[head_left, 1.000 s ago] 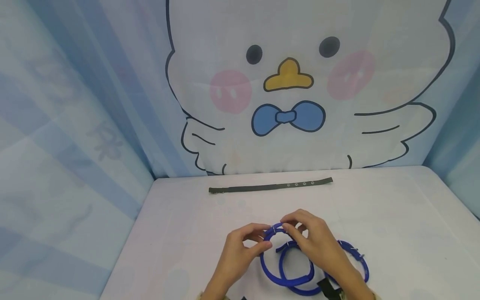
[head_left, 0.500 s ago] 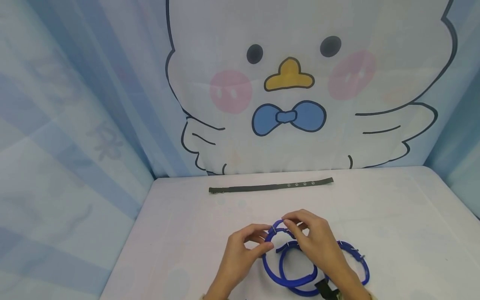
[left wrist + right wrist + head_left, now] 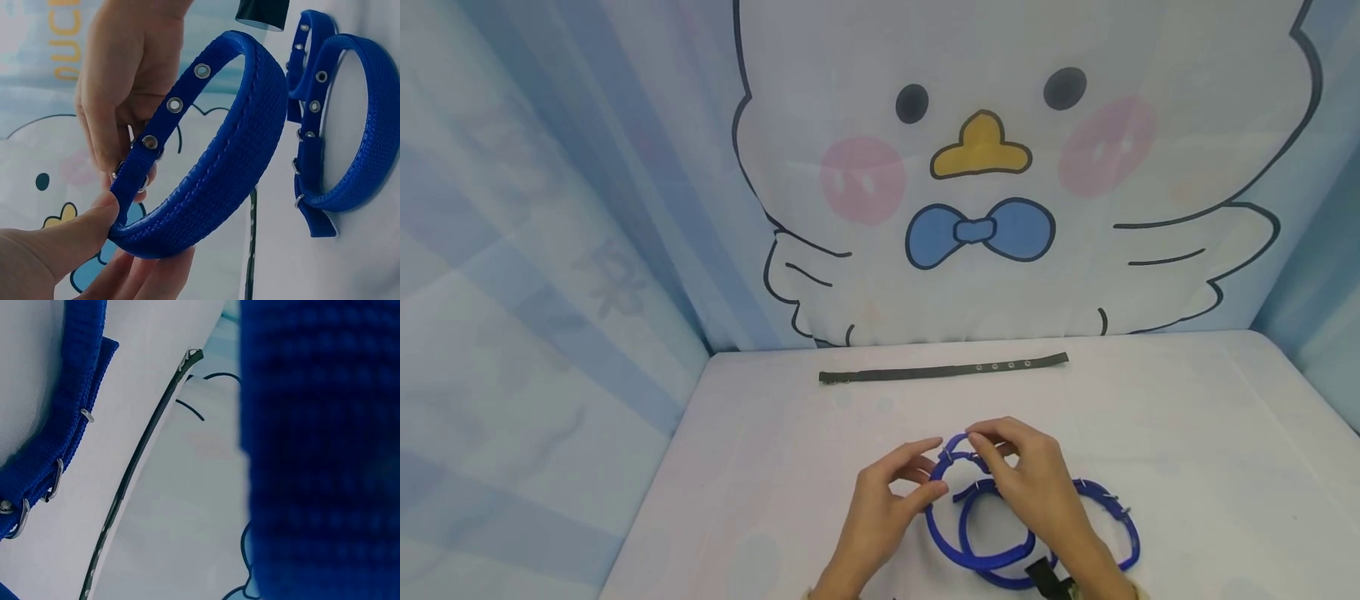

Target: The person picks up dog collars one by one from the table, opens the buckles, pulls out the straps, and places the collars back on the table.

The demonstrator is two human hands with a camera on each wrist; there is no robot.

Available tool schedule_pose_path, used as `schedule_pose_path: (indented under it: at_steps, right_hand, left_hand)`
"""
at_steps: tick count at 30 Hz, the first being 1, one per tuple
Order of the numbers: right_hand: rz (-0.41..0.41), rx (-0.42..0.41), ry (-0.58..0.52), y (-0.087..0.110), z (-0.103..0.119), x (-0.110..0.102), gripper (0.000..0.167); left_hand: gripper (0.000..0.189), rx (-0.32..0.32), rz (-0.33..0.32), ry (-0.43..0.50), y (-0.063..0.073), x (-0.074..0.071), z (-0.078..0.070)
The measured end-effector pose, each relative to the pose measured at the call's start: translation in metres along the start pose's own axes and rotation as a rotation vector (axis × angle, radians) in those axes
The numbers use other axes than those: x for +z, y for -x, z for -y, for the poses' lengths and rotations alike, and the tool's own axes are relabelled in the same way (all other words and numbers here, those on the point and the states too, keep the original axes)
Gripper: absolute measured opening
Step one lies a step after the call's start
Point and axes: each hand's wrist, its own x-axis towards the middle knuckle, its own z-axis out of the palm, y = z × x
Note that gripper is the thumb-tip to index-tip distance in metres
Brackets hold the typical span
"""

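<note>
A blue webbing collar (image 3: 977,563) is held off the table as a loop between both hands. My left hand (image 3: 876,508) pinches its left side near the metal buckle, thumb on one face and fingers on the other. With thumb and fingertips, my right hand (image 3: 1037,479) pinches the strap at the top, where a small arch stands up by the buckle. The left wrist view shows the collar's padded band (image 3: 244,150) and metal eyelets; the right fingertips are partly hidden behind the strap. In the right wrist view, blurred blue webbing (image 3: 319,456) fills the right side.
Two more buckled blue collars lie on the white table (image 3: 760,467): one (image 3: 964,525) beneath the held loop, the other (image 3: 1131,537) by the right forearm. A dark green strap (image 3: 917,374) with eyelets stretches across the back. Behind stands a cartoon-printed curtain (image 3: 977,292).
The strap arch at the top of the held collar has risen slightly with my right fingertips. My left index finger has lifted a little off the collar. The other collars stay put.
</note>
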Motion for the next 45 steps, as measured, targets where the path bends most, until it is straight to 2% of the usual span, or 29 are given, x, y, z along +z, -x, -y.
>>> schedule_pose_path:
  at_steps: [6,15,22,26,31,36,45]
  right_hand:
    - [-0.004,0.008,0.0,0.0,0.0,0.0,0.01]
    - [-0.014,0.023,-0.005,-0.001,0.0,0.001,0.011]
    - [-0.043,0.02,-0.021,0.0,0.0,0.001,0.012]
    - [-0.056,0.009,-0.033,0.0,0.0,0.001,0.013]
    - [-0.032,0.005,-0.037,0.0,0.0,0.0,0.013]
    - [-0.01,-0.017,-0.054,0.001,0.001,-0.001,0.012]
    - [-0.011,-0.103,-0.051,0.003,0.004,-0.003,0.013]
  left_hand:
    - [0.036,0.014,0.031,0.005,0.001,-0.001,-0.001]
    - [0.031,0.012,0.017,0.016,0.001,-0.001,-0.002]
    - [0.042,-0.009,-0.002,-0.001,0.001,0.001,-0.002]
    - [0.044,-0.026,0.011,0.011,0.0,0.0,-0.001]
    - [0.036,-0.005,0.032,0.011,-0.004,-0.004,-0.003]
    - [0.031,0.015,0.028,-0.034,-0.012,-0.005,-0.008]
    - [0.029,0.057,0.133,-0.107,-0.025,-0.005,-0.014]
